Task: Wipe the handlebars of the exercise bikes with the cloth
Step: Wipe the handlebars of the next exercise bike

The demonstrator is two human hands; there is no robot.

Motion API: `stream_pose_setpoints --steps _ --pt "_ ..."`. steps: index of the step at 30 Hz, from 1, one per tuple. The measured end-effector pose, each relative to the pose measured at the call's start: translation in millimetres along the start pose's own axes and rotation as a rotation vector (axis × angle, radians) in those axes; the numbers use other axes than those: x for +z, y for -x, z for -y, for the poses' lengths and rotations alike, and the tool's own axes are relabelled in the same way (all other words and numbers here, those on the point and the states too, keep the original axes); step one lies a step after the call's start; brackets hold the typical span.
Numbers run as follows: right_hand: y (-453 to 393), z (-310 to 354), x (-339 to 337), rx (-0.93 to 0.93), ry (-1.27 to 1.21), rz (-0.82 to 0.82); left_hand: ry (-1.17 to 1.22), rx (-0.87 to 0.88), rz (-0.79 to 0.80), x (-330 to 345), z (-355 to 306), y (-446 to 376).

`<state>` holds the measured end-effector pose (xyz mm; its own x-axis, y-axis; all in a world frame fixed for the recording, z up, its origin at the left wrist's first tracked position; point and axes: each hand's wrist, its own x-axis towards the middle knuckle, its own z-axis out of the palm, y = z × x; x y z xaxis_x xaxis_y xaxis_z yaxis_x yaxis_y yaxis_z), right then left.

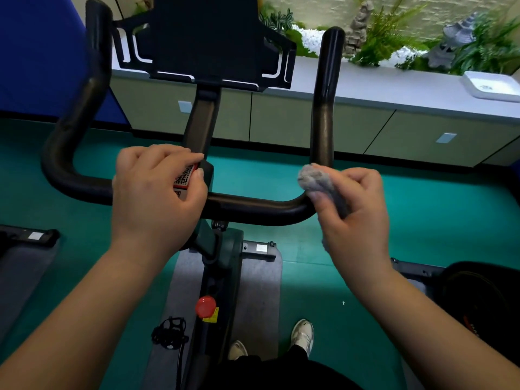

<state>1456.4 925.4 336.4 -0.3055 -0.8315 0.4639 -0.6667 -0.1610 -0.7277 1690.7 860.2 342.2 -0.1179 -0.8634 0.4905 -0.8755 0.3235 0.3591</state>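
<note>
Cloth (323, 187), soft and bunched, sits pinched in the right hand (354, 209) at the handlebars' (253, 206) bend; left hand (157, 192) curls around the centre clamp.

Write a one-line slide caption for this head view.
Right hand holds a grey cloth against the bike's handlebar; left hand grips its centre.

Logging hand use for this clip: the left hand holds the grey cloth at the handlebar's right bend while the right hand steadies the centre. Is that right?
Not quite: the hands are swapped. In the head view the right hand grips the grey cloth at the right bend of the handlebar, while the left hand steadies the centre, over the red and white label.
</note>
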Motion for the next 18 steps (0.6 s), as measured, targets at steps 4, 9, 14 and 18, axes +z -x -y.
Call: stream_pose_setpoints --steps 4,9,14,18 --pt "5 6 15 -0.164 0.130 0.055 0.006 -0.006 -0.014 0 -1 0" --pt "0 7 10 -0.259 0.179 0.134 0.007 -0.001 -0.019 0 -1 0" --pt "-24 -7 -1 -0.065 0.134 0.014 0.008 -0.006 -0.010 0 -1 1" --pt "3 -1 4 -0.092 0.077 0.061 -0.024 0.005 0.030 -2 -4 -1"
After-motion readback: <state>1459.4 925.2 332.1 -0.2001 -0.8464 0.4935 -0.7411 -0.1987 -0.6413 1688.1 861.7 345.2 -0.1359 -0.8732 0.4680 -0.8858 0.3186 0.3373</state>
